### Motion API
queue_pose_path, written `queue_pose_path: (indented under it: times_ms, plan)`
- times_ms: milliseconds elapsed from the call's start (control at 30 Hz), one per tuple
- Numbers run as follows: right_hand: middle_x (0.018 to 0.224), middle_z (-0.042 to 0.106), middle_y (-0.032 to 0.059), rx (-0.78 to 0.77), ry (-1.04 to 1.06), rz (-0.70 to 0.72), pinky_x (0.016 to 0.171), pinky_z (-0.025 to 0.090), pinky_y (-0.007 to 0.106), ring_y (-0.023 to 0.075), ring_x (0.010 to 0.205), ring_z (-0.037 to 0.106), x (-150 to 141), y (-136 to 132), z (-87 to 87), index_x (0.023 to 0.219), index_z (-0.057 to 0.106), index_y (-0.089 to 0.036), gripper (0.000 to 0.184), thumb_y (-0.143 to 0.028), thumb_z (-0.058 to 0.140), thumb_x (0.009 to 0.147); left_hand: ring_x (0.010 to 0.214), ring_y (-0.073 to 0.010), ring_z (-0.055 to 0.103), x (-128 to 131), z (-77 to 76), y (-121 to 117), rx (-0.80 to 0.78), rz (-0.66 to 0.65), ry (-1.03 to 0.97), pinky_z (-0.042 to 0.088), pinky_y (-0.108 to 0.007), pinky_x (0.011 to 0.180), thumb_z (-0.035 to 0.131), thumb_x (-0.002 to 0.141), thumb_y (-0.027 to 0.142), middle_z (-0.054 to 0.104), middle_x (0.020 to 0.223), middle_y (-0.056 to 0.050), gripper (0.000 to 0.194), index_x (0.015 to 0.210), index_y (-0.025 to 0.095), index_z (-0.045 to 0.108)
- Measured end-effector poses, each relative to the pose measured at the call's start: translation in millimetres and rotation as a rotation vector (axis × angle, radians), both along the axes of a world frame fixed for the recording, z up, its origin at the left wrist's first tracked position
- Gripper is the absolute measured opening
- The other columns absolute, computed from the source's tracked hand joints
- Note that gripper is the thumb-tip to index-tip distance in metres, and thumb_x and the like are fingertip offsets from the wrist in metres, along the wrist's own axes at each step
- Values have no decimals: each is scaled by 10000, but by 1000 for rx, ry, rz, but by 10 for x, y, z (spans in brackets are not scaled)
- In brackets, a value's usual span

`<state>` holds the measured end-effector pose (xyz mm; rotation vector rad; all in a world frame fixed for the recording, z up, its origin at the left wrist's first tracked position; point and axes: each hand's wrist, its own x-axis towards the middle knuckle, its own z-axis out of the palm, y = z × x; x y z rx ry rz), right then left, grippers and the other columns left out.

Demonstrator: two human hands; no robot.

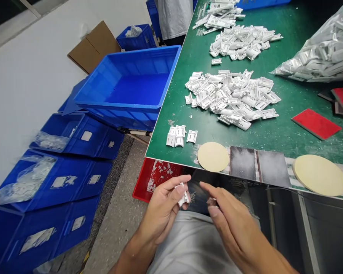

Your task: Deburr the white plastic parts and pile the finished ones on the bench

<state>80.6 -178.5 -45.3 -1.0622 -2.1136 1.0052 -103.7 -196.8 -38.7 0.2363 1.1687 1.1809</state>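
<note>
Over my lap, my left hand (167, 207) is closed around a small white plastic part (183, 196), pinched between thumb and fingers. Just to its right is my right hand (234, 219), its index finger stretched toward the part but apart from it. The other fingertips curl in near the thumb, and I see no part in them. Several finished-looking white parts (175, 136) sit in a small group by the table's left corner. Beyond them lies a large pile of similar white parts (231, 95).
Along the green table's (177, 114) front edge lie a cream disc (213, 156), dark rectangular pads (242, 163) and another cream disc (320, 174). A red pad (316, 123) and a filled plastic bag (326, 53) are right. Below is a red tray (143, 182); blue bins (120, 106) stand left. A person (174, 19) stands behind.
</note>
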Motion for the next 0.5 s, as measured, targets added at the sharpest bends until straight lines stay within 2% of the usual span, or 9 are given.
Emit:
queue_pose_path:
  times_ms: [100, 200, 333, 400, 500]
  plan:
    - [791, 611, 12, 240, -103, 48, 632, 442, 268, 153, 687, 567, 164, 89, 84, 1233, 528, -189, 251, -202, 408, 1013, 563, -47, 569, 92, 86, 52, 18, -78, -114, 434, -140, 525, 866, 716, 251, 651, 709, 15, 310, 953, 138, 700]
    - [720, 561, -4, 357, -200, 56, 565, 356, 292, 155, 609, 524, 218, 120, 166, 1080, 564, -197, 182, -302, 428, 1020, 532, -51, 574, 195, 167, 84, 0, -117, -174, 414, -138, 494, 890, 677, 237, 677, 692, 1, 289, 828, 133, 667]
    - [628, 499, 0, 517, -272, 11, 544, 266, 328, 160, 554, 450, 218, 138, 243, 831, 585, -192, 467, -581, 384, 994, 528, -55, 580, 276, 246, 132, -41, -166, -187, 432, -141, 516, 928, 611, 258, 698, 664, -7, 348, 820, 130, 682]
    - [583, 449, -6, 583, -313, -11, 540, 229, 341, 157, 529, 386, 221, 154, 261, 704, 536, -213, 519, -614, 366, 985, 538, -54, 580, 292, 271, 151, -50, -178, -181, 436, -140, 530, 937, 592, 259, 707, 667, -10, 351, 804, 129, 690]
    - [553, 403, -10, 641, -365, -53, 536, 195, 351, 157, 515, 326, 238, 182, 274, 629, 467, -228, 536, -611, 362, 988, 561, -58, 594, 303, 292, 166, -56, -189, -179, 445, -142, 548, 936, 595, 243, 717, 683, -14, 332, 796, 132, 695]
